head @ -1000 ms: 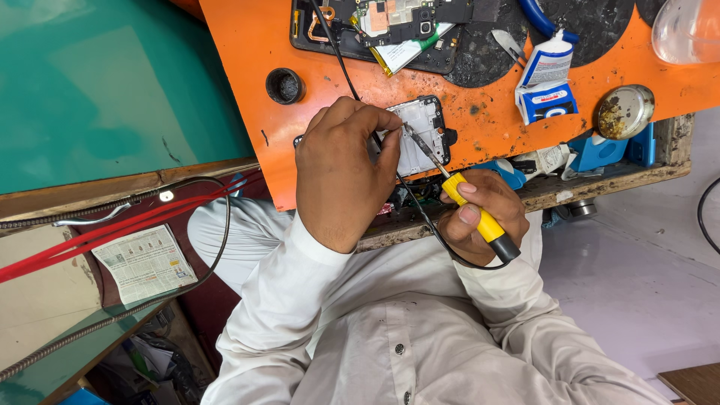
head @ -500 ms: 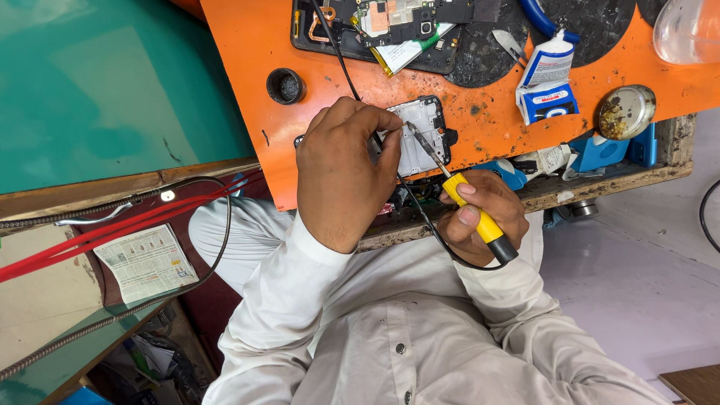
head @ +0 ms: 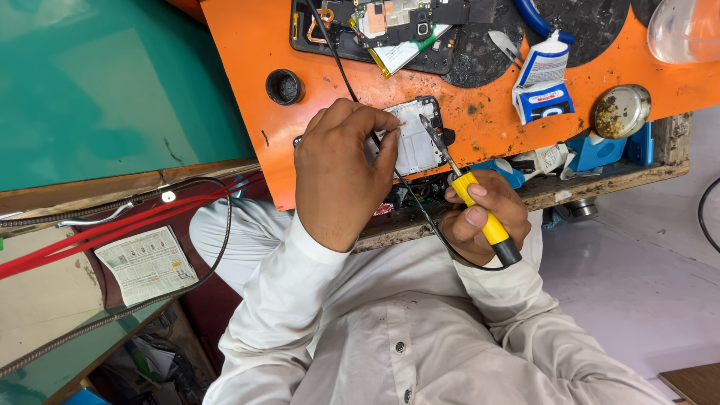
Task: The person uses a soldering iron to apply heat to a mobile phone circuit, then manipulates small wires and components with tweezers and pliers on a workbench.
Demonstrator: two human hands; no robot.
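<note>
Left hand pins phone frame; screwdriver tip seemingly touching.

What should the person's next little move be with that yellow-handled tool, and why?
Probably ease the yellow-handled soldering iron in the right hand slightly down, because its tip hovers at the edge of the small opened phone that the left hand pins to the orange mat.

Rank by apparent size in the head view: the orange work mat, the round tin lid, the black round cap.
1. orange work mat
2. round tin lid
3. black round cap
The lid looks only somewhat larger than the cap.
</note>
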